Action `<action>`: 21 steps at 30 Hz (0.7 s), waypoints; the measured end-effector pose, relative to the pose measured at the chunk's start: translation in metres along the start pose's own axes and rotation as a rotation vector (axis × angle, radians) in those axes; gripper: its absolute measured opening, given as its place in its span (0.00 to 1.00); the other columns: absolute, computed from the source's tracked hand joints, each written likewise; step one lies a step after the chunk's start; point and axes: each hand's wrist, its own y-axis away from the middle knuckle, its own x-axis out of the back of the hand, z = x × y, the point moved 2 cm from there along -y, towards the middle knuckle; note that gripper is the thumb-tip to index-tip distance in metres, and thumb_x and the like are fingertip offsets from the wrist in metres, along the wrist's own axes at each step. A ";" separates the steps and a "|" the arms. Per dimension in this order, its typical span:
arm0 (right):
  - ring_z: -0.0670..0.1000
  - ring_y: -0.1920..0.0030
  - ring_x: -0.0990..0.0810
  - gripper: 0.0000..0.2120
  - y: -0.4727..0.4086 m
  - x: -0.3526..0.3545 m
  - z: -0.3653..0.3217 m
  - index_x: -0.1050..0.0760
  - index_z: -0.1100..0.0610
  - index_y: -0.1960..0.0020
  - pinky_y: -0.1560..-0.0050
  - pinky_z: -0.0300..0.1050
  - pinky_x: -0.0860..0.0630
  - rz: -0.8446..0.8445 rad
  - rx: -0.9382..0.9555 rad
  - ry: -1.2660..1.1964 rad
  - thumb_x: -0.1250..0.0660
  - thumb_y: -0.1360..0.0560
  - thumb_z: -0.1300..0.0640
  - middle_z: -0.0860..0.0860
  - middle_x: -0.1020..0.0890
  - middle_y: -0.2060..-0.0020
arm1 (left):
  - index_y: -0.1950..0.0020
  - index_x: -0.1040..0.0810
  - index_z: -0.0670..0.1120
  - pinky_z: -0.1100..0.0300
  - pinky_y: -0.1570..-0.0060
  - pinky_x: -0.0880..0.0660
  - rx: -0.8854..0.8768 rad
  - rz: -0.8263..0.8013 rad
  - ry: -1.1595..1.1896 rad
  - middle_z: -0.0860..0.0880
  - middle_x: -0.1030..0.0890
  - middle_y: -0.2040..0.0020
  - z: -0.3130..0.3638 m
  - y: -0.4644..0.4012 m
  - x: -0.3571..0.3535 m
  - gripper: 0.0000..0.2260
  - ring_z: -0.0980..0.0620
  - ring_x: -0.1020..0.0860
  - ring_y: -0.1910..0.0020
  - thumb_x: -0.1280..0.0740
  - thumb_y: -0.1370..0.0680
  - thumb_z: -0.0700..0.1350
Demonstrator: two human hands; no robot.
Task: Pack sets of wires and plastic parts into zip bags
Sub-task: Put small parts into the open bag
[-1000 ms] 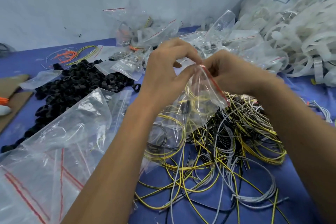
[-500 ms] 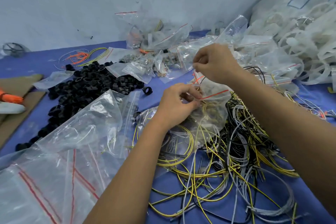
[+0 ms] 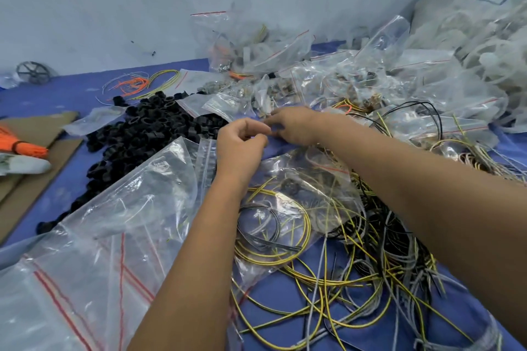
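Clear zip bag (image 3: 291,208): yellow wires inside | left hand (image 3: 239,145), right hand (image 3: 293,125): grip unclear

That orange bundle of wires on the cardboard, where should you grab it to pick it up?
Grip the orange bundle at the dark tie band cinching it. That looks like the narrowest, firmest spot, while the loose ends fan out to either side. Come from above with fingers closing across the band, since it lies flat on the cardboard with nothing over it.
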 end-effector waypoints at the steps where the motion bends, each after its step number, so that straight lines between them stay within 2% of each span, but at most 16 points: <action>1: 0.61 0.34 0.24 0.17 0.002 0.003 0.000 0.25 0.54 0.28 0.34 0.54 0.28 0.056 -0.009 -0.007 0.40 0.15 0.52 0.57 0.22 0.33 | 0.67 0.18 0.53 0.51 0.61 0.24 0.010 0.008 0.007 0.45 0.17 0.63 -0.001 0.000 0.000 0.18 0.49 0.21 0.63 0.34 0.26 0.31; 3: 0.62 0.46 0.20 0.16 0.004 0.012 0.003 0.18 0.63 0.43 0.47 0.50 0.25 0.168 -0.046 -0.021 0.36 0.16 0.51 0.61 0.16 0.49 | 0.66 0.19 0.52 0.50 0.60 0.24 0.026 0.018 0.011 0.47 0.17 0.64 -0.002 0.001 -0.001 0.18 0.49 0.21 0.63 0.35 0.26 0.30; 5: 0.61 0.56 0.22 0.20 0.004 0.020 0.007 0.22 0.65 0.59 0.58 0.48 0.31 0.227 -0.104 -0.029 0.34 0.18 0.49 0.57 0.22 0.67 | 0.65 0.19 0.51 0.51 0.61 0.23 0.032 0.019 0.003 0.49 0.17 0.66 -0.002 0.002 -0.001 0.17 0.50 0.21 0.64 0.35 0.26 0.30; 6: 0.60 0.57 0.23 0.21 0.003 0.023 0.008 0.25 0.62 0.62 0.59 0.47 0.33 0.244 -0.130 -0.021 0.33 0.18 0.47 0.55 0.26 0.70 | 0.65 0.19 0.51 0.51 0.61 0.23 0.032 0.018 -0.002 0.50 0.17 0.66 -0.002 0.002 -0.001 0.17 0.51 0.21 0.65 0.35 0.26 0.30; 7: 0.61 0.56 0.22 0.21 0.001 0.024 0.008 0.26 0.61 0.61 0.58 0.47 0.33 0.249 -0.145 -0.009 0.31 0.19 0.45 0.55 0.25 0.68 | 0.65 0.18 0.51 0.52 0.61 0.23 0.030 0.019 -0.005 0.50 0.17 0.67 -0.002 0.002 -0.001 0.17 0.51 0.21 0.65 0.35 0.26 0.30; 8: 0.62 0.51 0.21 0.20 -0.002 0.022 0.007 0.25 0.61 0.55 0.56 0.47 0.32 0.243 -0.150 0.004 0.30 0.21 0.44 0.56 0.22 0.62 | 0.64 0.18 0.50 0.52 0.61 0.23 0.028 0.022 -0.005 0.50 0.17 0.67 -0.002 0.002 -0.001 0.17 0.52 0.21 0.65 0.35 0.26 0.30; 9: 0.63 0.44 0.22 0.21 -0.005 0.019 0.006 0.26 0.61 0.44 0.52 0.48 0.30 0.245 -0.149 0.016 0.29 0.22 0.43 0.60 0.20 0.52 | 0.64 0.18 0.50 0.52 0.61 0.23 0.027 0.025 -0.002 0.50 0.18 0.67 -0.001 0.002 -0.002 0.16 0.52 0.21 0.66 0.35 0.25 0.30; 11: 0.67 0.31 0.32 0.32 -0.014 0.009 0.004 0.36 0.55 0.25 0.36 0.55 0.30 0.209 -0.130 0.047 0.29 0.22 0.44 0.65 0.31 0.31 | 0.63 0.19 0.49 0.53 0.61 0.22 0.029 0.029 0.003 0.50 0.18 0.67 -0.001 0.002 -0.002 0.15 0.54 0.21 0.67 0.34 0.25 0.31; 13: 0.69 0.24 0.41 0.34 -0.022 0.000 0.000 0.46 0.45 0.18 0.26 0.60 0.39 0.136 -0.085 -0.011 0.34 0.19 0.46 0.65 0.43 0.23 | 0.63 0.18 0.50 0.53 0.61 0.22 0.034 0.034 0.009 0.51 0.18 0.68 -0.002 0.002 -0.002 0.15 0.55 0.21 0.67 0.34 0.25 0.31; 14: 0.68 0.24 0.41 0.34 -0.024 -0.003 -0.003 0.48 0.45 0.17 0.25 0.59 0.39 0.079 -0.066 -0.067 0.36 0.18 0.49 0.65 0.43 0.23 | 0.63 0.18 0.50 0.53 0.60 0.21 0.038 0.036 0.011 0.51 0.18 0.68 -0.002 0.001 -0.001 0.15 0.55 0.21 0.67 0.34 0.25 0.31; 15: 0.66 0.25 0.36 0.33 -0.026 -0.006 -0.005 0.49 0.46 0.17 0.28 0.57 0.35 0.055 -0.049 -0.108 0.37 0.17 0.52 0.65 0.38 0.24 | 0.63 0.18 0.50 0.53 0.60 0.21 0.042 0.034 0.011 0.51 0.17 0.67 -0.003 0.001 -0.002 0.15 0.55 0.21 0.67 0.34 0.25 0.31; 17: 0.65 0.34 0.25 0.33 -0.023 -0.005 -0.007 0.46 0.51 0.18 0.43 0.53 0.27 0.169 -0.064 -0.065 0.37 0.19 0.60 0.65 0.25 0.33 | 0.63 0.18 0.49 0.54 0.62 0.21 0.044 0.025 0.015 0.52 0.17 0.68 -0.003 0.001 -0.002 0.14 0.56 0.21 0.67 0.34 0.25 0.31; 18: 0.65 0.40 0.22 0.33 -0.017 -0.002 -0.008 0.44 0.53 0.19 0.51 0.52 0.28 0.253 -0.090 -0.018 0.36 0.21 0.64 0.64 0.22 0.39 | 0.63 0.18 0.48 0.55 0.62 0.22 0.043 0.022 0.017 0.52 0.18 0.68 -0.003 0.001 -0.001 0.13 0.56 0.21 0.68 0.34 0.25 0.31; 19: 0.65 0.43 0.21 0.34 -0.010 0.001 -0.007 0.42 0.54 0.21 0.55 0.51 0.31 0.313 -0.114 0.006 0.35 0.23 0.67 0.63 0.21 0.42 | 0.63 0.18 0.48 0.56 0.63 0.22 0.042 0.021 0.018 0.52 0.18 0.68 -0.003 0.001 -0.001 0.13 0.57 0.21 0.68 0.34 0.26 0.31; 21: 0.63 0.42 0.21 0.33 0.001 0.005 -0.002 0.36 0.55 0.23 0.55 0.48 0.32 0.350 -0.126 -0.009 0.33 0.25 0.69 0.61 0.20 0.43 | 0.63 0.18 0.47 0.58 0.63 0.22 0.039 0.017 0.025 0.51 0.18 0.67 -0.001 0.002 0.000 0.14 0.57 0.21 0.68 0.35 0.26 0.30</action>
